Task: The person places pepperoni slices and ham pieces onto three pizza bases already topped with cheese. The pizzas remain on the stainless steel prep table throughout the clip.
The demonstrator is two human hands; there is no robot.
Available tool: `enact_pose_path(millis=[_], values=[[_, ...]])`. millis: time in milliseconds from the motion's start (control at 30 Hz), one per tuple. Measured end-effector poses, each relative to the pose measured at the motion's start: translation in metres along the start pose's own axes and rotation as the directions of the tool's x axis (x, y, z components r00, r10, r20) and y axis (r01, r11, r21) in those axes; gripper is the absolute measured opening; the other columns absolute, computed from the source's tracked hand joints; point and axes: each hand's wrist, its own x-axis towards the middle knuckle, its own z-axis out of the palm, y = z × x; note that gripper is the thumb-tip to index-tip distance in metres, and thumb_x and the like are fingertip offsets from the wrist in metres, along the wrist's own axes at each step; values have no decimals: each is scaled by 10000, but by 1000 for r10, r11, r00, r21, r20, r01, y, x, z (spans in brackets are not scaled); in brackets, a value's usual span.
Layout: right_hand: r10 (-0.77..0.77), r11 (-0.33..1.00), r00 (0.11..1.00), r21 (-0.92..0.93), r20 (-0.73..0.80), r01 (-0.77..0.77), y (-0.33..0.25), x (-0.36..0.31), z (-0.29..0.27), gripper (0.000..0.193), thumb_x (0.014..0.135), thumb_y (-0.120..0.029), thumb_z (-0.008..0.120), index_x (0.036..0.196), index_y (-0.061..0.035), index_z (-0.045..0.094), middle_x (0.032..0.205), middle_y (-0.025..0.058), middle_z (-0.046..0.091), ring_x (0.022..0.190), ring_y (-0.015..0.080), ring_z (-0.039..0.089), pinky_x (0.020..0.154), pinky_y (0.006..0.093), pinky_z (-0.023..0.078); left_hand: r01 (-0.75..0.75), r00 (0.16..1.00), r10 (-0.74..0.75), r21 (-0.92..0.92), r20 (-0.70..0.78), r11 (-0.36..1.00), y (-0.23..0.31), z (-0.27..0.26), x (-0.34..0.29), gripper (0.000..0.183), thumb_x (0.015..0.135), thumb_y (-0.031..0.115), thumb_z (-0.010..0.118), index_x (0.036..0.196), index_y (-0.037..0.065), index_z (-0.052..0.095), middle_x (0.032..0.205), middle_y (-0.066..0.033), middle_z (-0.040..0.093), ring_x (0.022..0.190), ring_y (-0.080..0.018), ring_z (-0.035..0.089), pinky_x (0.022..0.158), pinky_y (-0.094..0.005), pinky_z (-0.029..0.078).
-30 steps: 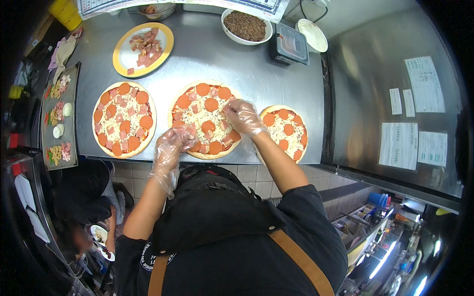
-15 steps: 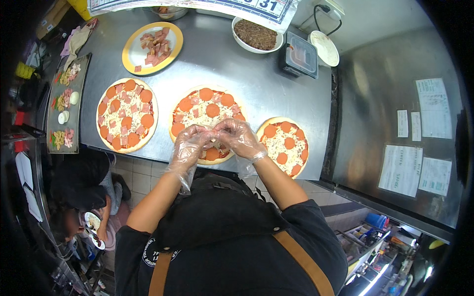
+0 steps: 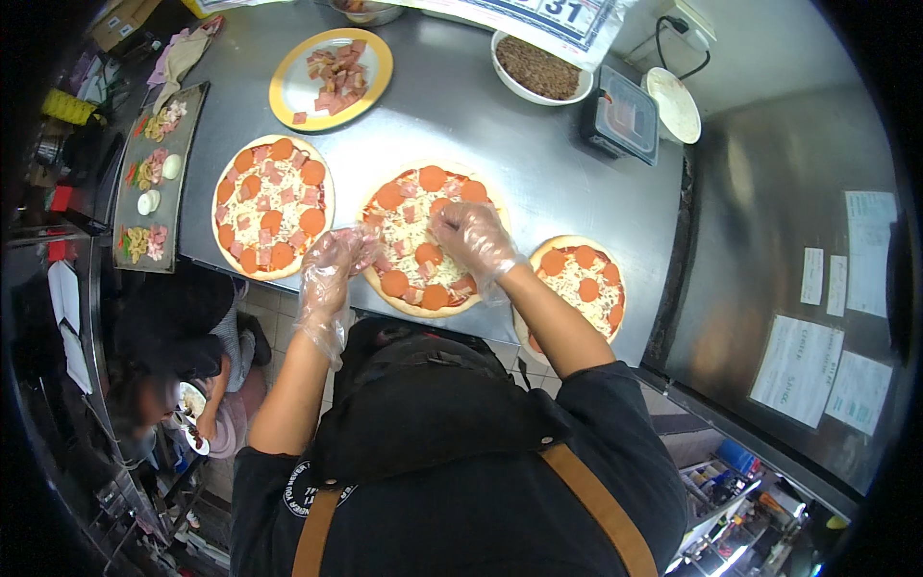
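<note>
Both my hands wear clear plastic gloves. Over the left edge of the middle pizza, my left hand is closed around pinkish pieces that look like ham. My right hand is above that pizza's right half with its fingers pinched downward; what they hold, if anything, is hidden. This pizza carries shredded cheese, pepperoni slices and small ham squares. To its left lies another pizza with the same toppings. At the right, a smaller pizza has cheese and pepperoni, partly covered by my right forearm.
A yellow-rimmed plate of cut ham stands at the back, near a white bowl of brown ground meat. A lidded plastic container and a pale dish sit at the back right. Left is a topping tray; below it, another person.
My hands have separated: the left moved left to the middle pizza's edge, the right stayed over its right side. More ham squares show on the lower part. The view has shifted slightly.
</note>
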Motion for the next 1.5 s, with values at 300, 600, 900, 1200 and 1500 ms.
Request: enact_pose_path(millis=[300,600,900,1200,1500], values=[[-243,969,885,-127,-396,210,-93,-2,5,198,937,-143,773,1093,-22,751,1098,148,767,987,278,750,913,382,591,-69,997,67,54,40,996,40,-77,4,333,1063,249,702,1273,-8,683,1240,-133,753,1181,-250,726,1020,-399,586],[-161,969,984,178,-73,172,-174,51,107,240,981,-236,735,1115,-40,773,1096,135,769,1043,290,735,943,408,577,-205,936,216,67,-279,976,82,-253,36,404,1065,380,700,1260,27,707,1205,-123,771,1092,-203,753,896,-324,599],[-425,722,827,-689,-368,65,-128,241,93,249,1042,-229,581,1103,-17,696,1053,148,743,982,335,727,844,416,586,-90,961,94,25,-259,996,54,-299,12,371,1075,308,680,1287,4,684,1237,-147,754,1081,-251,759,878,-321,612],[141,989,879,24,-455,-146,-95,296,24,418,924,-379,690,1135,-32,784,1084,198,776,1003,304,742,909,408,568,-292,956,284,363,77,885,126,-169,113,431,1047,155,703,1422,-35,610,1262,-108,724,1170,-157,673,1031,-296,529],[64,953,949,300,-308,33,-80,218,19,408,977,-308,705,1255,-11,735,1091,119,782,993,184,725,901,330,563,-444,882,269,875,388,191,169,-49,363,749,893,413,785,1521,72,560,1430,-188,663,1378,-366,589,1169,-444,459]])
